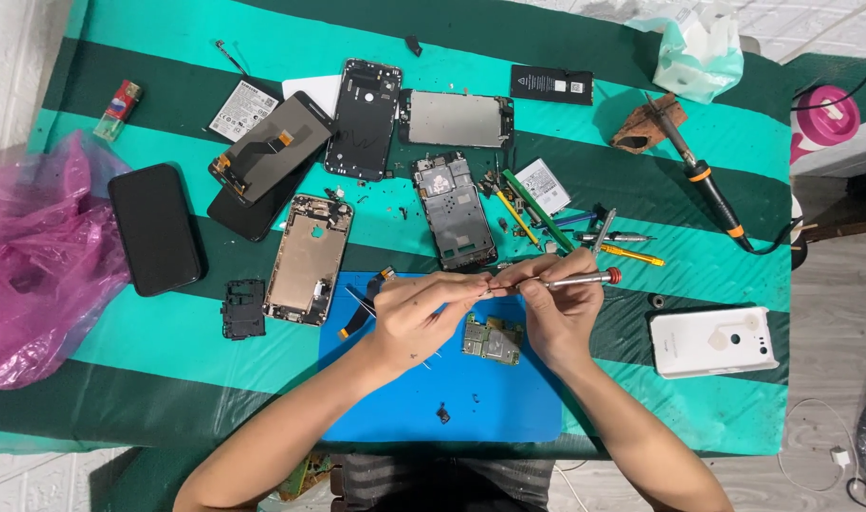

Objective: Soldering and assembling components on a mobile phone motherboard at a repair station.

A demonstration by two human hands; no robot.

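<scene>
My right hand grips a slim silver screwdriver with a red end cap, held level with its tip pointing left. My left hand pinches at that tip with thumb and forefinger; whatever is between them is too small to tell. Both hands hover over a blue work mat. A green circuit board lies on the mat just below the hands. A small dark part sits lower on the mat.
Opened phone frames, a black phone, screens, batteries and loose tools cover the green striped cloth. A soldering iron lies at the right, a white phone back below it. A pink bag sits at the left.
</scene>
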